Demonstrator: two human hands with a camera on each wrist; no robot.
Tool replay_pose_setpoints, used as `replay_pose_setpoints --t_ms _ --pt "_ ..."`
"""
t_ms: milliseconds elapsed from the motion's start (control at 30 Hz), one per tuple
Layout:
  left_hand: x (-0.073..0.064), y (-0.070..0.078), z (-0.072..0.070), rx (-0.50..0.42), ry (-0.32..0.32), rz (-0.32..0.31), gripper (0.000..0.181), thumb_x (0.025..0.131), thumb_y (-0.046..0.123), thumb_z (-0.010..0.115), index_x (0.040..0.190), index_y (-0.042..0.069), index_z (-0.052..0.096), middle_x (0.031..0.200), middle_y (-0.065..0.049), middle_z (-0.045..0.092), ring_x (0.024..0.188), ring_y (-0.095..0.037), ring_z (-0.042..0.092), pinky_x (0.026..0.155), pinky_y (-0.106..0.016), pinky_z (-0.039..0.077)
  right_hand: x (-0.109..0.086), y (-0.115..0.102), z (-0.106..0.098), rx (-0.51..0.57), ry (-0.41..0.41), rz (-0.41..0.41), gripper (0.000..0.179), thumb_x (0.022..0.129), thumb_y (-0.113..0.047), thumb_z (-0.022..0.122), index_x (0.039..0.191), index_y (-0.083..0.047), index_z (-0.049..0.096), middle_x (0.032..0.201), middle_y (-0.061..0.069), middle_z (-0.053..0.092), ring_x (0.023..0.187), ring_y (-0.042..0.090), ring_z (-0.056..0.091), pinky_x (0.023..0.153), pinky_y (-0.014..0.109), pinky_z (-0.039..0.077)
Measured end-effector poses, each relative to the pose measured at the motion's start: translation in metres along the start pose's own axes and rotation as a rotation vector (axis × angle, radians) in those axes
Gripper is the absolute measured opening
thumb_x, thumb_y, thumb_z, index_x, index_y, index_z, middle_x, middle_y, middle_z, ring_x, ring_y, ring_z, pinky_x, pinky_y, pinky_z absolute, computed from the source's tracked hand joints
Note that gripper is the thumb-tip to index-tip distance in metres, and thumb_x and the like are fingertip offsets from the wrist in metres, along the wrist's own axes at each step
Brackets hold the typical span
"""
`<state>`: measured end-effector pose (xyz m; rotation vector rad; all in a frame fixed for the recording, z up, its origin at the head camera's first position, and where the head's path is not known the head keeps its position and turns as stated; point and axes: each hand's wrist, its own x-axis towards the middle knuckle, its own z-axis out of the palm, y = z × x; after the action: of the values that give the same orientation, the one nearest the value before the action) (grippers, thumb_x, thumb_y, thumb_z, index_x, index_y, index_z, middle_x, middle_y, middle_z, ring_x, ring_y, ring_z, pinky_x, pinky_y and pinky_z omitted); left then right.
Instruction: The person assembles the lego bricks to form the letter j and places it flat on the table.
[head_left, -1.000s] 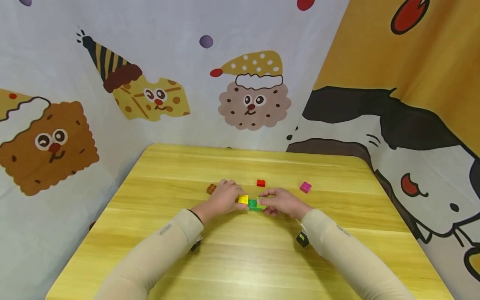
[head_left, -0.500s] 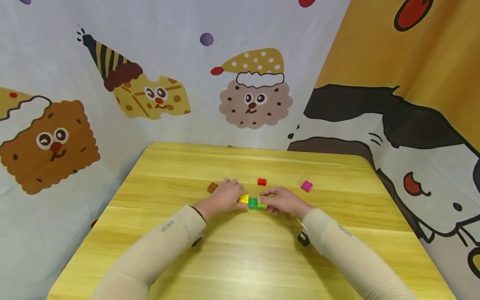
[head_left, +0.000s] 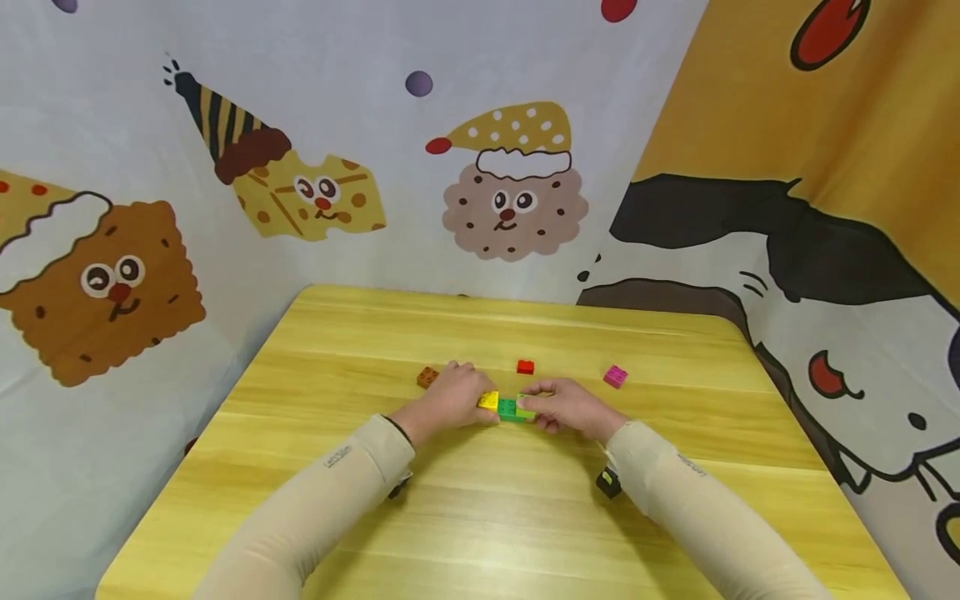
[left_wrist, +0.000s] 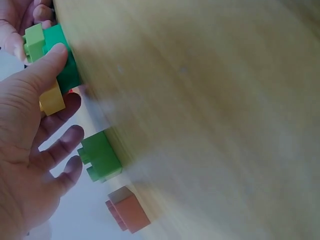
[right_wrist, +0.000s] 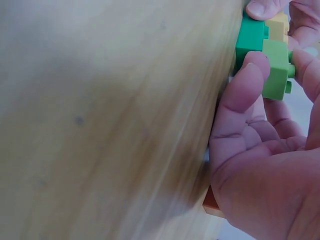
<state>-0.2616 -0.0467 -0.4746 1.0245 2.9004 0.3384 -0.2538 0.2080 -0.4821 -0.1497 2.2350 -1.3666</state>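
Note:
A yellow toy brick (head_left: 489, 401) and a light green toy brick (head_left: 527, 407) sit on top of a longer dark green brick (head_left: 507, 408), one at each end. My left hand (head_left: 453, 396) grips the yellow end. In the left wrist view its thumb lies against the dark green brick (left_wrist: 69, 75), beside the yellow brick (left_wrist: 53, 100). From the other side my right hand (head_left: 566, 406) pinches the light green brick (right_wrist: 275, 70) between thumb and fingers. Fingers hide part of the stack, so how firmly the bricks are joined cannot be seen.
Beyond the hands on the wooden table (head_left: 465, 517) lie a brown brick (head_left: 427, 377), a red brick (head_left: 525, 367) and a magenta brick (head_left: 616, 377). A separate green brick (left_wrist: 102, 155) shows below the left fingers in the left wrist view. A printed curtain (head_left: 360, 267) hangs behind the table.
Both hands keep their hold on the bricks with hardly any movement. The head view shifts slightly; the loose bricks stay where they were.

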Motion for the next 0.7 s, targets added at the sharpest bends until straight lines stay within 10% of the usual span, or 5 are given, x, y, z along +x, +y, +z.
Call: replay_pose_setpoints --t_ms 700 --pt "0.0015 0.0031 0.001 0.096 -0.027 -0.031 0.056 0.092 0.062 0.078 0.127 0.018 0.078 0.125 0.0 0.078 0.105 -0.02 0.063 0.099 -0.043 0.046 -0.0061 -0.0064 0.0023 0.016 0.001 0.025 0.066 0.101 -0.053 0.07 0.143 -0.003 0.062 0.104 0.013 0.077 0.087 0.021 0.071 0.075 0.032 0.061"
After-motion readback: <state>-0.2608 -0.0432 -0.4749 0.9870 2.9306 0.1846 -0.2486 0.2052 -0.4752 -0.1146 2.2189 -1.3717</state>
